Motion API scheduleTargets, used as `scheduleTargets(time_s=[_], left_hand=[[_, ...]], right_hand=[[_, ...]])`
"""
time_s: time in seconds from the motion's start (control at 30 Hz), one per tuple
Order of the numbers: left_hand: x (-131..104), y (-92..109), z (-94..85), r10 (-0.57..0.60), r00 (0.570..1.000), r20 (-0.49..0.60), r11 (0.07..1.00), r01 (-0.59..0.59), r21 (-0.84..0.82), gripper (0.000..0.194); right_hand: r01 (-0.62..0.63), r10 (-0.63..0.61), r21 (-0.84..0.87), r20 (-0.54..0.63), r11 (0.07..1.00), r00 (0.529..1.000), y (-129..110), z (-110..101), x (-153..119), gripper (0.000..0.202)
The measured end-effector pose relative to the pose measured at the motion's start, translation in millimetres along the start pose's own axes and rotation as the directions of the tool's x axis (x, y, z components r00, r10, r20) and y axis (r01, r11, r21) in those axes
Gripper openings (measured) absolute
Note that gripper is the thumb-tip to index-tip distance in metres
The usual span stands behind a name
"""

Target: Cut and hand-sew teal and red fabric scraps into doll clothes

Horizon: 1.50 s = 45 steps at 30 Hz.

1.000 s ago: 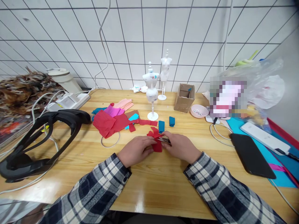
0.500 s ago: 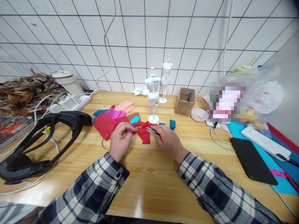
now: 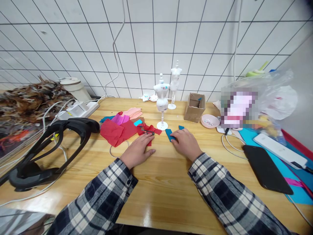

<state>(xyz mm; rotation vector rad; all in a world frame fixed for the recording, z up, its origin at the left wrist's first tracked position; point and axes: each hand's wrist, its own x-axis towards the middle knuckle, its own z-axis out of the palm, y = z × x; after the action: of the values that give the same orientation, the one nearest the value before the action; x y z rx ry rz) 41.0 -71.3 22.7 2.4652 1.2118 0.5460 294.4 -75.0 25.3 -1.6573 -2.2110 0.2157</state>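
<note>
Snips [image 3: 148, 131] now lie on the red scraps [image 3: 157, 132], out of your right hand [image 3: 187, 143]; its fingertips touch the left teal fold [image 3: 168, 133] on the table [image 3: 156, 186], grip unclear. Your left hand [image 3: 139, 150] spreads loosely at the scraps' near edge. Cutting seems paused.

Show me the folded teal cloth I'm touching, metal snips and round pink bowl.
Folded teal cloth [image 3: 168, 133]: head view, exposed top.
Metal snips [image 3: 148, 132]: head view, middle.
Round pink bowl [image 3: 210, 126]: head view, front wall.
</note>
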Motion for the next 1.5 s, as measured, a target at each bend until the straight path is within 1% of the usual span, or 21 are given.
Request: scheduleTargets(time_s=[0.07,0.13,0.17,0.2,0.27,0.33,0.37,0.43,0.5,0.57,0.63,0.7,0.77,0.83,0.9,1.03,1.17,1.23,1.3,1.4,1.5], left_hand=[[1.3,2.6,-4.4,-0.012,0.996,-0.090,0.997,0.005,-0.070,0.046],[1.1,9.0,-5.9,-0.053,0.991,-0.126,0.972,0.022,-0.234,0.043],[0.4,13.0,-5.1,-0.089,0.991,-0.102,0.929,0.046,-0.367,0.046],[-0.8,17.1,-3.4,-0.127,0.991,-0.041,0.846,0.087,-0.527,0.052],[-3.4,24.7,1.3,-0.157,0.977,0.146,0.541,0.209,-0.814,0.063],[-5.2,30.8,5.3,-0.137,0.947,0.291,0.211,0.315,-0.925,0.064],[-5.4,33.0,6.3,-0.144,0.933,0.331,0.104,0.347,-0.932,0.061],[-4.4,35.2,6.6,-0.214,0.908,0.361,0.012,0.372,-0.928,0.054],[-2.4,34.5,5.6,-0.285,0.887,0.364,0.001,0.380,-0.925,0.052],[-0.5,31.7,4.8,-0.310,0.883,0.354,0.012,0.376,-0.927,0.049],[0.4,28.9,5.0,-0.304,0.894,0.329,0.054,0.361,-0.931,0.047],[0.3,28.0,5.8,-0.282,0.915,0.290,0.134,0.337,-0.932,0.050],[-0.4,29.7,6.4,-0.253,0.936,0.245,0.245,0.307,-0.920,0.056],[-1.5,33.8,6.4,-0.225,0.956,0.186,0.361,0.259,-0.896,0.051],[-3.0,39.0,5.9,-0.172,0.974,0.145,0.420,0.206,-0.884,0.043],[-7.1,46.3,4.6,-0.063,0.985,0.162,0.375,0.174,-0.911,0.055],[-8.3,45.6,3.2,-0.095,0.986,0.136,0.434,0.164,-0.886,0.059],[-7.4,43.7,2.1,-0.126,0.986,0.112,0.471,0.159,-0.868,0.060],[-5.9,41.9,1.1,-0.155,0.983,0.096,0.494,0.161,-0.855,0.064],[-4.1,39.8,0.7,-0.197,0.976,0.087,0.516,0.179,-0.838,0.065],[-3.2,38.5,0.6,-0.214,0.974,0.080,0.515,0.182,-0.838,0.062]], right_hand=[[-0.051,0.053,0.070,-0.029,0.996,0.998,-3.7,-2.0,0.2,0.021],[-0.127,0.147,0.294,-0.047,0.947,0.988,-11.0,-2.4,-2.2,0.021],[-0.163,0.192,0.442,-0.022,0.882,0.981,-15.6,-2.2,-4.7,0.021],[-0.192,0.221,0.579,0.021,0.793,0.975,-20.7,-1.8,-8.2,0.023],[-0.209,0.209,0.725,0.091,0.657,0.974,-31.6,-1.4,-17.0,0.024],[-0.129,0.148,0.678,0.031,0.724,0.989,-42.4,-3.1,-26.2,0.021],[-0.066,0.100,0.606,-0.023,0.792,0.995,-47.0,-4.8,-30.1,0.019],[0.038,0.022,0.477,-0.118,0.878,0.993,-53.4,-9.1,-35.2,0.019],[0.080,-0.008,0.426,-0.168,0.901,0.986,-55.0,-12.4,-36.3,0.019],[0.038,0.047,0.462,-0.171,0.886,0.984,-52.2,-12.6,-34.7,0.017],[-0.096,0.161,0.587,-0.059,0.804,0.985,-47.4,-9.2,-32.3,0.016],[-0.255,0.254,0.711,0.110,0.655,0.961,-43.5,-4.4,-30.9,0.019],[-0.277,0.293,0.762,0.120,0.585,0.949,-43.0,-0.9,-32.0,0.026],[-0.160,0.256,0.757,-0.010,0.633,0.967,-46.4,0.2,-35.3,0.031],[-0.058,0.144,0.740,-0.052,0.670,0.988,-52.1,0.0,-39.1,0.041],[-0.103,0.014,0.734,0.127,0.672,0.992,-58.2,1.8,-41.5,0.067],[-0.158,0.010,0.726,0.204,0.670,0.979,-48.0,4.2,-35.4,0.039],[-0.242,0.086,0.777,0.237,0.581,0.968,-39.8,3.1,-31.7,0.030],[-0.327,0.147,0.845,0.292,0.423,0.945,-32.5,0.0,-29.1,0.029],[-0.429,0.159,0.881,0.403,0.197,0.901,-27.1,-6.7,-27.3,0.034],[-0.505,0.170,0.862,0.491,0.047,0.854,-28.9,-12.2,-26.7,0.038]])
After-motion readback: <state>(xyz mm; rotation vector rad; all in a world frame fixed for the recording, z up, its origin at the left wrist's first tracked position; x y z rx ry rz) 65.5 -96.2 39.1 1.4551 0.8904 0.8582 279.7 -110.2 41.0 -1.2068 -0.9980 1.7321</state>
